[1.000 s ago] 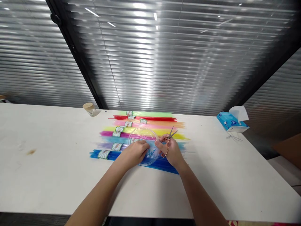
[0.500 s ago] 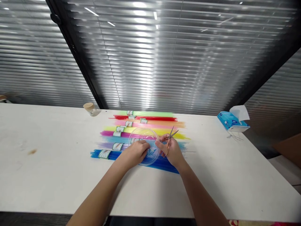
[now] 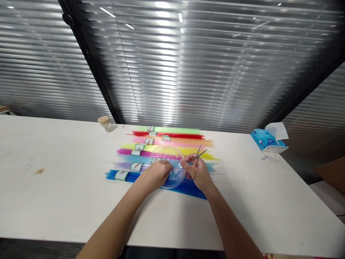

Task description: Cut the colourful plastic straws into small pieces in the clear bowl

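Note:
A clear round plastic bowl [image 3: 176,163] is between my hands, above bundles of coloured straw-like sticks. Small blue pieces [image 3: 175,175] lie inside it. My left hand [image 3: 157,174] reaches over the bowl's left side with fingers pinched together; whatever they hold, if anything, is hidden. At the right rim, my right hand [image 3: 199,174] grips the bowl's edge between thumb and fingers. That hand also carries scissors [image 3: 198,155] with rose-gold handles, their blades parted and pointing up and away. Dark blue sticks [image 3: 185,187] form the nearest bundle, partly covered by my hands.
Further bundles, including yellow [image 3: 185,150] and red [image 3: 183,136] sticks with paper bands, lie in rows behind. A jar with a wooden lid [image 3: 106,124] stands at the white table's [image 3: 67,194] back edge. A blue tissue pack [image 3: 265,139] sits at the back right, before blinds.
The view has shifted slightly, so most things appear a little further right. Both hands, the bowl and the scissors keep nearly the same arrangement.

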`<state>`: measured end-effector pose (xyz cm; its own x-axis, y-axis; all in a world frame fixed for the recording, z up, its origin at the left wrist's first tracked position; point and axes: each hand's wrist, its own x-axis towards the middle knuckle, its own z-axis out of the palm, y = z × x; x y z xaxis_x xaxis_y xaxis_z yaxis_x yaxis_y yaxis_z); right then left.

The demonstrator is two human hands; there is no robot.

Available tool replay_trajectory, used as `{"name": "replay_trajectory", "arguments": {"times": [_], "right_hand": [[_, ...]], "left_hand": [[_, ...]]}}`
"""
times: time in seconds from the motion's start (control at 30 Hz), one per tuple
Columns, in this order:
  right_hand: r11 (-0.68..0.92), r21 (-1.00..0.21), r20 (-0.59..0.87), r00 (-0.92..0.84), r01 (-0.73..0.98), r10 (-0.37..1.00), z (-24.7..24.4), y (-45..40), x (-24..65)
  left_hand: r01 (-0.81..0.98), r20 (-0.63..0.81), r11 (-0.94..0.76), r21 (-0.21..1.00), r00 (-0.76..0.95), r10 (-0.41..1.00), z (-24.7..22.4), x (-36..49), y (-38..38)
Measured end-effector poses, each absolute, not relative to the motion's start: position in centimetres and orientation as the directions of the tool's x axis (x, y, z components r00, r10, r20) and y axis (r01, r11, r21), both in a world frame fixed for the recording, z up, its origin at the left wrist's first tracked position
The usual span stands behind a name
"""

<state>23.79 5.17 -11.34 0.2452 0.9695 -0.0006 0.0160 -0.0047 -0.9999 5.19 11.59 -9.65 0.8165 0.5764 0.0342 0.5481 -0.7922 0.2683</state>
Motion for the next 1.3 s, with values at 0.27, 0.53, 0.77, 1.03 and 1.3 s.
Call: {"name": "replay_trajectory", "arguments": {"times": [0.27, 0.53, 0.77, 1.03, 1.3], "right_hand": [[0.016, -1.0, 0.022, 0.278, 0.023, 0.96, -11.4, 5.2, 23.5], [-0.02, -0.993, 0.01, 0.254, 0.114, 0.967, -11.8, 5.2, 23.9], [-0.003, -0.993, 0.031, 0.288, 0.116, 0.957, -11.8, 5.3, 23.7], [0.008, -0.996, 0.033, 0.296, 0.084, 0.955, -11.4, 5.3, 23.7], [-0.025, -1.0, -0.029, 0.296, -0.019, 0.955, -10.8, 5.4, 23.4]], "left_hand": [[0.6, -0.032, -0.776, 0.197, 0.795, 0.606, -8.6, 5.5, 11.2], [0.626, -0.091, -0.747, 0.223, 0.777, 0.623, -8.5, 5.6, 11.4], [0.615, -0.04, -0.757, 0.22, 0.781, 0.623, -8.9, 5.6, 11.5], [0.558, 0.06, -0.798, 0.229, 0.81, 0.583, -9.4, 5.3, 11.6], [0.543, 0.156, -0.825, 0.157, 0.811, 0.563, -9.4, 5.1, 11.6]]}}
